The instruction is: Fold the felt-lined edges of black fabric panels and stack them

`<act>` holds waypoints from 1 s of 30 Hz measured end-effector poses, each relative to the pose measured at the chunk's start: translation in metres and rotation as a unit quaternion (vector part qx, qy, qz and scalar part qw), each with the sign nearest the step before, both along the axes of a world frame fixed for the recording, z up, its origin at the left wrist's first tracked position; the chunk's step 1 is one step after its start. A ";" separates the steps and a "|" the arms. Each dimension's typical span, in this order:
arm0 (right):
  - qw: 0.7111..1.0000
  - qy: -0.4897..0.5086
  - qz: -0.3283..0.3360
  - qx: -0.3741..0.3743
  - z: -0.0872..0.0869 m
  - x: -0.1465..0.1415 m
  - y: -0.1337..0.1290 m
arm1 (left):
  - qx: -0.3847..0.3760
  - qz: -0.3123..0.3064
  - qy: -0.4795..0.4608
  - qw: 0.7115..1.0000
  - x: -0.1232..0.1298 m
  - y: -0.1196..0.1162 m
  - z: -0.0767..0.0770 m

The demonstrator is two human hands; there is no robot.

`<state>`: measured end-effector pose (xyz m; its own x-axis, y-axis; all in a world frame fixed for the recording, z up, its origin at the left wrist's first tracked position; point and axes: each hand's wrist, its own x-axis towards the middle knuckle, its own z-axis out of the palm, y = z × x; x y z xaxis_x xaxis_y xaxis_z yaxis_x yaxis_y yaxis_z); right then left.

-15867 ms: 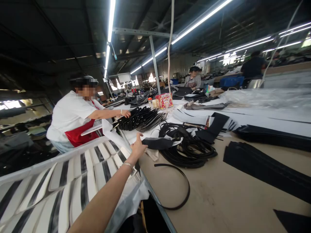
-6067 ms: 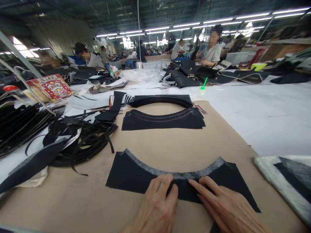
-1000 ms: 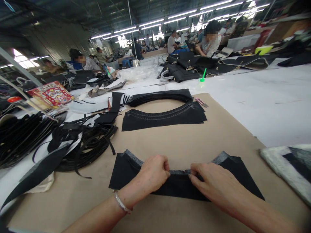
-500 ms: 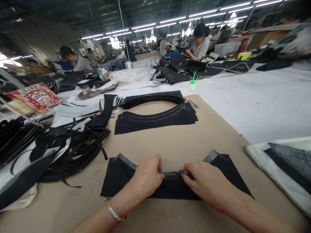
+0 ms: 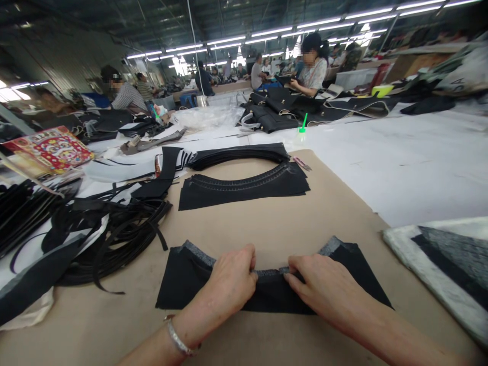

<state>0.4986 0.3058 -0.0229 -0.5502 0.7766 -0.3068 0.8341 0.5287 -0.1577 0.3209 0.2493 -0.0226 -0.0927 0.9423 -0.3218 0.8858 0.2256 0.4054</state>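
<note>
A black fabric piece (image 5: 275,299) with a curved upper edge lies on the brown board in front of me. Along that curve runs a folded grey speckled strip (image 5: 267,276), with small cuts in it. My left hand (image 5: 234,277) is closed, its fingers pinching the strip left of the middle. A short way to the right, my right hand (image 5: 318,278) pinches the same edge between thumb and bent fingers. Beyond them lies a stack of curved black pieces (image 5: 244,195) with stitch-like marks along the curve, and behind it a second black stack (image 5: 244,154).
Small pink-handled snips (image 5: 302,163) lie by the stacks. Coiled black strips (image 5: 125,249) crowd the left side. A green-tipped bottle (image 5: 302,130) stands on the white table (image 5: 412,162). At right is a white padded piece (image 5: 404,239). Co-workers sit beyond, near black bags (image 5: 270,114).
My hands stay on the strip with hardly any movement. The view shifts slightly. Two co-workers across the table have changed their head positions a little.
</note>
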 end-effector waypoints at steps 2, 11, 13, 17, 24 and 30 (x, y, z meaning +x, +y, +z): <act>1.000 0.004 0.003 0.001 0.002 0.001 0.000 | -0.001 -0.005 0.003 1.000 0.000 0.001 0.000; 1.000 0.000 0.009 0.004 -0.002 -0.001 0.002 | -0.002 -0.020 0.040 0.999 0.001 0.001 0.004; 1.000 -0.003 0.008 0.006 -0.001 -0.001 0.001 | -0.003 -0.011 0.054 0.998 0.000 0.000 0.005; 1.000 -0.006 0.003 0.002 -0.001 -0.002 -0.001 | 0.031 0.007 0.078 0.996 -0.003 -0.005 0.004; 1.000 0.015 0.013 0.017 -0.009 0.002 -0.002 | 0.202 -0.070 -0.041 0.976 0.006 -0.034 -0.027; 0.999 0.037 0.003 0.025 -0.007 0.005 -0.004 | 0.238 -0.208 0.033 0.948 0.016 -0.052 -0.051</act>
